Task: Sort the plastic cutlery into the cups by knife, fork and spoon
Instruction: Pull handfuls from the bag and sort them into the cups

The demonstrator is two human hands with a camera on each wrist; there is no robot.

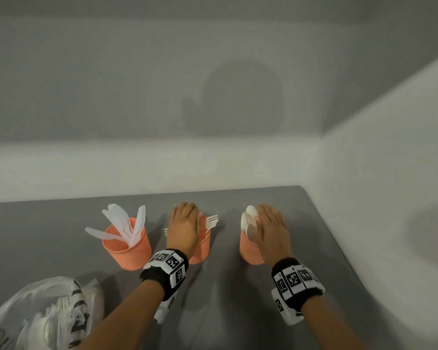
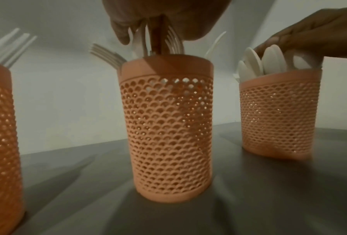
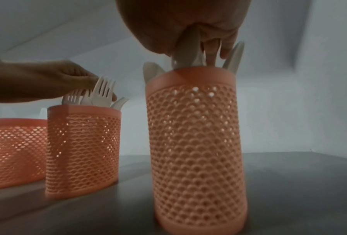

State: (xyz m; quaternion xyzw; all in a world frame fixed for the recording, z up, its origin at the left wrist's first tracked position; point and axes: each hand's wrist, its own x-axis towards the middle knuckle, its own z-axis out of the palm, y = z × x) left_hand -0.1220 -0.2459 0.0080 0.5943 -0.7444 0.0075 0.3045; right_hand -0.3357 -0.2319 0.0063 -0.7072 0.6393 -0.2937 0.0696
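Observation:
Three orange perforated cups stand in a row on the grey table [image 1: 321, 238]. White knives [image 1: 127, 221] fan out of the left cup [image 1: 127, 251]. My left hand [image 1: 183, 223] lies palm down over the middle cup [image 1: 202, 251], fingers straight and touching the white forks [image 2: 174, 43] in it. Over the right cup [image 1: 249, 252], my right hand [image 1: 273, 228] rests palm down, straight fingers against the white spoons [image 1: 249, 218]. In the right wrist view my fingertips [image 3: 210, 54] reach down among the spoons at the cup [image 3: 194, 143] rim.
A clear plastic bag [image 1: 43, 314] with white cutlery inside lies at the table's near left. White walls close the table off at the back and along the right side. Bare grey tabletop lies between my forearms.

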